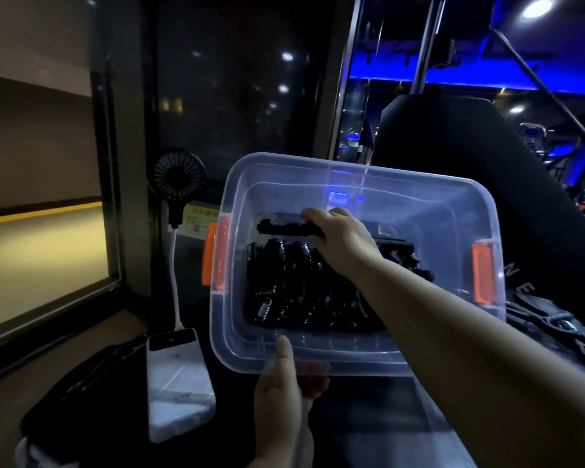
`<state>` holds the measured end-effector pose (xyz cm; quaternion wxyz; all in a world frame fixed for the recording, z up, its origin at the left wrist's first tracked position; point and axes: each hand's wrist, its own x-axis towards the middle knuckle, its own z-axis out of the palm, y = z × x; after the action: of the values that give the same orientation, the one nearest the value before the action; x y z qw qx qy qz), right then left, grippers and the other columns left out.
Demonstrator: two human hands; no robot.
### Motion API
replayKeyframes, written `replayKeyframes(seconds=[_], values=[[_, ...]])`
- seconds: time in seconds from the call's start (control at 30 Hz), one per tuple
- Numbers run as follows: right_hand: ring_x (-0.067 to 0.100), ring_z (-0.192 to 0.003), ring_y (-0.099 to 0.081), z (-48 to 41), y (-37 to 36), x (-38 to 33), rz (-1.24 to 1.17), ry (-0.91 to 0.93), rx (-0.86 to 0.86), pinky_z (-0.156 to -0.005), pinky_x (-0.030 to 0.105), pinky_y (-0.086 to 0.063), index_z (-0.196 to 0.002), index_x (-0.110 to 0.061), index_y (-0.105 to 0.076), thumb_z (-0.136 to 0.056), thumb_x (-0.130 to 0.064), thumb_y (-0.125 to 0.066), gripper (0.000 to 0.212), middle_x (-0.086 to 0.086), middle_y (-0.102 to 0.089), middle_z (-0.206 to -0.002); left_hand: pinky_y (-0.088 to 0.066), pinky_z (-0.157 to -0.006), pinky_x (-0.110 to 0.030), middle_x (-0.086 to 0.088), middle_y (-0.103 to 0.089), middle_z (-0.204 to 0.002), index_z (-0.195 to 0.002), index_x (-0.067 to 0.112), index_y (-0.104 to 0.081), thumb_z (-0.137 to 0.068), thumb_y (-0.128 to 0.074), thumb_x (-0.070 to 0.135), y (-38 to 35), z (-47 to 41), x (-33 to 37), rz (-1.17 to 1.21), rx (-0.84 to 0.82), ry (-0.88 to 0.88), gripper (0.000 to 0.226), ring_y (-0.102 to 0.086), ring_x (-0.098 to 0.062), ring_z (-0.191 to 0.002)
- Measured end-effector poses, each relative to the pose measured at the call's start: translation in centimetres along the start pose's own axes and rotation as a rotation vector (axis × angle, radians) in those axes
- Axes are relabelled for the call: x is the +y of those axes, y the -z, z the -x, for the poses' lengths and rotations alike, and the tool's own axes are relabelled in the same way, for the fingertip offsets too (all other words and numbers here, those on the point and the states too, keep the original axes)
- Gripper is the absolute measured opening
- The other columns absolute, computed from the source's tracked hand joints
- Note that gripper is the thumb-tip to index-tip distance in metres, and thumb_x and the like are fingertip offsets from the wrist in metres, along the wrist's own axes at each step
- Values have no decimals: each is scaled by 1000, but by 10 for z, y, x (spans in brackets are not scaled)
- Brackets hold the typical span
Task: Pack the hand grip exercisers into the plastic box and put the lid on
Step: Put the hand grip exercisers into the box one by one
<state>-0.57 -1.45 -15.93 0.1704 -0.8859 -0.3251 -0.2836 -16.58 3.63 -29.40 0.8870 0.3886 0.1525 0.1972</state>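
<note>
A clear plastic box (pixel 318 358) with orange latches (pixel 482 273) on both short sides is tilted towards me in the middle of the view. My left hand (pixel 284 393) grips its near rim, thumb over the edge. Several black hand grip exercisers (pixel 298 285) with metal springs lie piled on the box floor. My right hand (pixel 341 241) reaches inside the box and is shut on one black exerciser (pixel 284 228), held just above the pile near the far wall. No lid is in view.
A white power bank (pixel 179 376) lies at lower left, wired to a small black fan (pixel 179 179) standing behind it. A black bag (pixel 81 393) lies left of the power bank. A black seat back (pixel 470 170) and straps with buckles (pixel 561 325) are at right.
</note>
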Motion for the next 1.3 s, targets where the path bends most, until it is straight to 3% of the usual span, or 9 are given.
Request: replayKeyframes(seconds=[0.13,0.27,0.5,0.6,0.7,0.9,1.07,1.3], values=[[28,-116,-50,-9,-15,-4,22,7,-51,-93,31,-41,-132,-27,-54,-90,-23,-62,44,10,-61,-115,-49,-59,-31,-21,-67,-65,-90,-16,-57,-95,-38,45,-1,3,-2,3,-18,-32,65,-63,-18,-54],[30,-119,-48,-13,-25,-4,74,-20,-84,-91,36,-40,-131,-23,-52,-94,-31,-55,38,8,-61,-122,-50,-54,-26,-21,-68,-68,-94,-14,-56,-81,-40,55,0,4,-4,-5,-21,-67,72,-63,-18,-56],[29,-123,-44,-17,-34,0,200,-75,-208,-99,42,-32,-128,-20,-44,-100,-42,-35,37,9,-53,-131,-50,-49,-22,-21,-68,-68,-97,-15,-54,-82,-42,51,0,3,-6,-4,-15,-101,69,-62,-16,-53],[29,-127,-42,-18,-36,1,200,-95,-230,-102,43,-31,-133,-21,-39,-100,-42,-36,39,10,-50,-134,-50,-49,-22,-22,-68,-69,-92,-12,-57,-78,-44,52,-1,3,-7,1,-14,-117,66,-63,-16,-55],[32,-128,-40,-15,-36,1,104,-111,-230,-103,44,-33,-141,-23,-31,-98,-40,-43,49,13,-46,-137,-50,-51,-24,-21,-69,-69,-88,-11,-59,-88,-42,45,0,2,-10,-24,-19,-125,59,-62,-15,-53],[33,-129,-38,-10,-29,7,26,-123,-170,-104,43,-34,-146,-25,-25,-91,-46,-55,66,12,-40,-140,-50,-52,-25,-20,-69,-68,-90,-11,-57,-97,-38,39,1,-2,-9,-56,-5,-97,53,-64,-15,-55],[29,-132,-34,5,-10,17,3,-139,-120,-107,40,-31,-146,-26,-25,-90,-50,-55,67,8,-37,-143,-50,-59,-27,-18,-71,-71,-85,-8,-57,-98,-37,38,1,-1,-9,-108,-7,-132,52,-67,-16,-61],[31,-125,-41,59,30,60,22,-154,133,-100,37,-35,-126,-20,-56,-91,-39,-59,41,9,-53,-129,-49,-64,-30,-18,-71,-73,-76,4,-57,-97,-41,38,-5,3,-9,-96,64,-154,43,-69,-20,-66]])
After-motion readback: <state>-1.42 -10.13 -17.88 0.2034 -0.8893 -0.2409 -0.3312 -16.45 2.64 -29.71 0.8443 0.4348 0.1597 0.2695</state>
